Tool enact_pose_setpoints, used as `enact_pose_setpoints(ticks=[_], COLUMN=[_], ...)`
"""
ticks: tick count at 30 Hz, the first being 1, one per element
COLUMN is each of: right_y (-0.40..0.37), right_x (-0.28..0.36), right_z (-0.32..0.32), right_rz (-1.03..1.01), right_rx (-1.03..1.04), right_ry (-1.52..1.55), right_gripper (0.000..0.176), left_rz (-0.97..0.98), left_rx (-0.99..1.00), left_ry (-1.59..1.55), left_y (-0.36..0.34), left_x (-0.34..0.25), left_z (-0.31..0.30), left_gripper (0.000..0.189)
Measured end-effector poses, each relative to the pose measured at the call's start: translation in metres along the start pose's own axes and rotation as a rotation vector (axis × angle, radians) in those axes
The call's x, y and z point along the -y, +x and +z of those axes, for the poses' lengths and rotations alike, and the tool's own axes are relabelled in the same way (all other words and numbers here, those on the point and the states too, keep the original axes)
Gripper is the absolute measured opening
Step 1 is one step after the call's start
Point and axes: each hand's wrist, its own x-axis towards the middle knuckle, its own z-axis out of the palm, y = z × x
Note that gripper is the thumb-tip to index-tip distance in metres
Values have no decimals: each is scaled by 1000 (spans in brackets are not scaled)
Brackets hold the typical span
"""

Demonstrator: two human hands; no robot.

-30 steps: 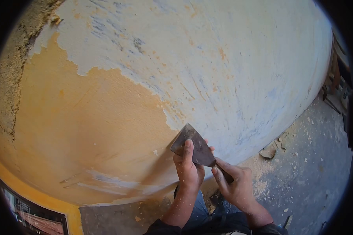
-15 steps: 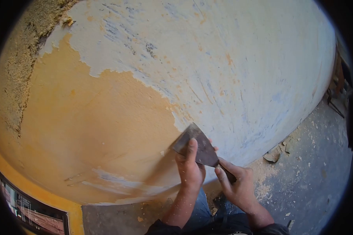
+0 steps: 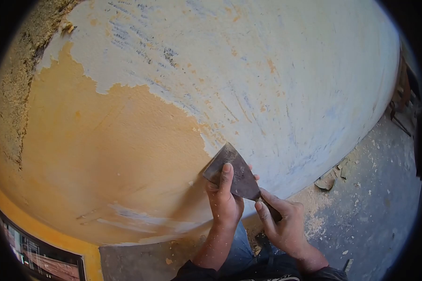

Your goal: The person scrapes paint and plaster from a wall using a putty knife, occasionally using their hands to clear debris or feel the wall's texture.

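Observation:
A wide metal scraper (image 3: 239, 178) with a dusty, worn blade points up toward the wall. My left hand (image 3: 226, 201) grips the blade, thumb flat on its face and fingertips curled behind it. My right hand (image 3: 286, 222) is wrapped round the scraper's dark handle, thumb and forefinger near where it joins the blade. The blade's upper corner lies at the border between orange paint (image 3: 122, 140) and the scraped whitish wall surface (image 3: 276, 79). Its shadow falls on the orange paint to the lower left.
Rough, crumbly plaster (image 3: 18, 93) runs down the wall at the left. A dark-framed window (image 3: 37, 253) sits at lower left beside a yellow edge. Broken chips (image 3: 327, 180) and pale dust lie on the grey floor (image 3: 365, 206) along the wall's foot. Dark objects stand at far right.
The view has shifted slightly, so the wall appears a little farther left. Both hands keep the same hold on the scraper, which has barely moved.

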Motion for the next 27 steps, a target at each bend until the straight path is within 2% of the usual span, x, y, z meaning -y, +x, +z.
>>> enact_pose_setpoints(ticks=[2, 4, 7, 10, 14, 17, 21, 23, 27], right_y=[-1, -2, -1, 0, -2, 3, 6, -1, 5], right_x=[-3, -3, -3, -1, -7, -2, 1, -11, 2], right_z=[1, 8, -1, 8, 4, 15, 11, 9, 12], right_rz=[22, -47, 1, -74, -12, -145, -140, -38, -82], right_rx=[3, -38, 8, -47, -5, -86, -41, -18, -19], right_ry=[-16, -17, 29, -9, 46, 8, 58, 42, 34], right_gripper=[31, 31, 30, 30, 31, 30, 31, 33, 33], left_rz=[0, -34, 0, -28, 28, 31, 36, 49, 52], left_rx=[5, 9, 1, 26, 6, 22, 23, 23, 14], left_ry=[2, -1, -8, -11, 50, 36, 58, 66, 41], left_y=[-1, 1, -2, 4, 0, 1, 5, 6, 7], left_x=[2, -4, -1, -4, -4, -4, -13, -6, -14], left_z=[-1, -1, 4, -2, 3, 6, 2, 0, 0], left_gripper=[29, 30, 30, 31, 31, 31, 32, 33, 32])
